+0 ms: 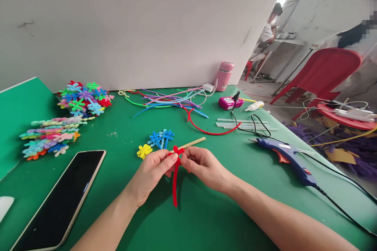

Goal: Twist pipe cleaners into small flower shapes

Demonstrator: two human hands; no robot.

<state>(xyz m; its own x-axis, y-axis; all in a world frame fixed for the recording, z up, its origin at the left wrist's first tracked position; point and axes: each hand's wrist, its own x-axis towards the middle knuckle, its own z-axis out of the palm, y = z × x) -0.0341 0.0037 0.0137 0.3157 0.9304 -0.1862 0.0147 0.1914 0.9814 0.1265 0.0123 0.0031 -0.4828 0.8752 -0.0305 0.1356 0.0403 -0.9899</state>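
Between my two hands is a red fuzzy stem point(174, 188), looped into small petals at its top, with its tail hanging down. My left hand point(157, 170) pinches it from the left. The fingers of my right hand point(203, 164) close on its looped part from the right. A light wooden stick point(193, 142) slants just behind my fingertips; its lower end is hidden. Beyond my left hand lie a yellow fuzzy flower point(144, 151) and blue fuzzy flowers point(160, 139).
Fuzzy flowers point(85, 98) are piled at the left, near a phone point(61, 200). Loose stems point(176, 100) lie at the back. A glue gun point(285, 157), its cord, clear glue sticks point(247, 124) and a pink bottle point(224, 76) are on the right. A person sits far right.
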